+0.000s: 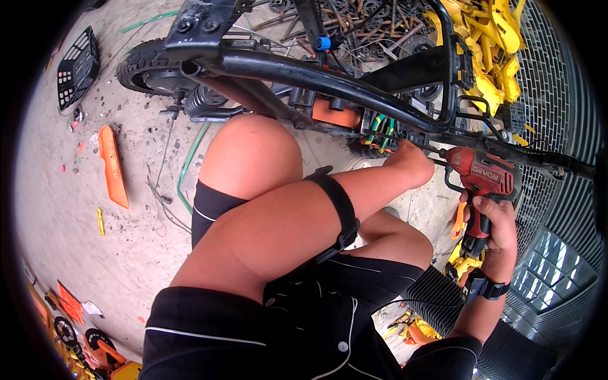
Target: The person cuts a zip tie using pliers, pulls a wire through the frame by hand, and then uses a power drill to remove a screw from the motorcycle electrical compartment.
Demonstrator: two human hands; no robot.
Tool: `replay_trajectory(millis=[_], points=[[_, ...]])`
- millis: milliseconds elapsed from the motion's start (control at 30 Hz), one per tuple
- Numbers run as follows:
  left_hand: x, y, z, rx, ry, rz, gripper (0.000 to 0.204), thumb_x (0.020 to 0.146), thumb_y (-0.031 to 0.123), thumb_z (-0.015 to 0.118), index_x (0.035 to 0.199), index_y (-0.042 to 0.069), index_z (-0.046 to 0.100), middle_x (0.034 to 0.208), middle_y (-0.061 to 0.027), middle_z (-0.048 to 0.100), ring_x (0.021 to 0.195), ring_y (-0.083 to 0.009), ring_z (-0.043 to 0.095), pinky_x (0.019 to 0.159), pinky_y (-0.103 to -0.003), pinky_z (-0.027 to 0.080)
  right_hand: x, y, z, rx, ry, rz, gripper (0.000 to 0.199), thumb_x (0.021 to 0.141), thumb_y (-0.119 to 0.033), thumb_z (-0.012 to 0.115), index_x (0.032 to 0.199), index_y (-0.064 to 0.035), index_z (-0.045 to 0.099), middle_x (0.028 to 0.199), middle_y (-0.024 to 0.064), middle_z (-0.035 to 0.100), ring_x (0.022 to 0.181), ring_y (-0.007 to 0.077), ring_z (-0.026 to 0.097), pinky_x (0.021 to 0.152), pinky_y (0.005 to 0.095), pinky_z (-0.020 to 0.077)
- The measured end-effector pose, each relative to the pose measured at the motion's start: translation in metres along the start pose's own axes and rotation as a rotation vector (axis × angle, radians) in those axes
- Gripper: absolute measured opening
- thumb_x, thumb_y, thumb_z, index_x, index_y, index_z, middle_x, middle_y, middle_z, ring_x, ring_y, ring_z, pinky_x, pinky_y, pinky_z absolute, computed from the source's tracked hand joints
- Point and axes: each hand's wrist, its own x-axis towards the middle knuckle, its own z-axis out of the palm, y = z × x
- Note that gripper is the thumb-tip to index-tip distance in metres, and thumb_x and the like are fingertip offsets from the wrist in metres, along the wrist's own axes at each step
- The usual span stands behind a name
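An orange panel [114, 168] is lying on the floor [63, 209]; a black frame [316, 79] is spanning the upper middle. Beside it your left hand [414, 166] is reaching, its grip impossible to tell; at right, a red drill [476, 170] is sitting in your clasping right hand [500, 220].

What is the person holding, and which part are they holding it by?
The right grip holds a red-and-black, pistol-shaped power drill by its handle. Whether the left grip holds anything can't be told.
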Motion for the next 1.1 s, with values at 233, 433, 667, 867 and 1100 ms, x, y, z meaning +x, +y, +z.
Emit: replay_trajectory(millis=[233,433,667,867,1100], points=[[0.0,0.0,-0.003,-0.025,-0.017,0.013,0.065,0.09,0.023,0.06,0.138,-0.013,0.035,0.126,-0.0311,0.063,0.114,-0.0409,0.067,0.096,-0.044,0.053,0.001,0.002,0.002,-0.083,0.025,-0.002,0.039,0.084,-0.009,0.072,0.12,0.0057,0.064,0.088,0.0122,0.07,0.065,0.0194,0.065,0.063,0.0297,0.0528],[0.0,-0.001,-0.002,-0.023,-0.015,0.003,0.064,0.09,0.023,0.06,0.138,-0.012,0.035,0.126,-0.0314,0.063,0.114,-0.0407,0.067,0.097,-0.044,0.053,-0.002,0.004,0.005,-0.045,0.034,-0.024,0.04,0.086,-0.011,0.073,0.121,0.004,0.063,0.085,0.0112,0.069,0.065,0.0199,0.064,0.062,0.0306,0.0523],[0.005,-0.004,0.002,-0.015,-0.032,-0.012,0.066,0.09,0.024,0.061,0.139,-0.011,0.034,0.127,-0.0308,0.063,0.115,-0.0401,0.067,0.098,-0.045,0.052,-0.008,0.014,0.006,-0.033,0.06,0.009,0.038,0.086,-0.01,0.072,0.12,0.0021,0.063,0.085,0.0102,0.068,0.065,0.0195,0.064,0.062,0.0311,0.0521],[0.001,-0.004,0.001,-0.007,-0.038,-0.003,0.071,0.09,0.03,0.063,0.137,-0.016,0.035,0.128,-0.0304,0.062,0.114,-0.0392,0.067,0.096,-0.043,0.053,-0.013,0.021,0.004,-0.027,0.052,0.037,0.038,0.086,-0.011,0.072,0.121,0.0015,0.062,0.085,0.0097,0.067,0.067,0.0191,0.064,0.063,0.031,0.052],[-0.002,-0.004,0.001,0.002,-0.048,-0.012,0.069,0.091,0.028,0.061,0.139,-0.014,0.033,0.126,-0.0307,0.063,0.113,-0.0399,0.068,0.094,-0.043,0.054,-0.018,0.028,0.007,-0.022,0.038,-0.004,0.039,0.087,-0.012,0.069,0.121,0.0033,0.059,0.085,0.0117,0.066,0.065,0.02,0.065,0.063,0.0323,0.0553]])
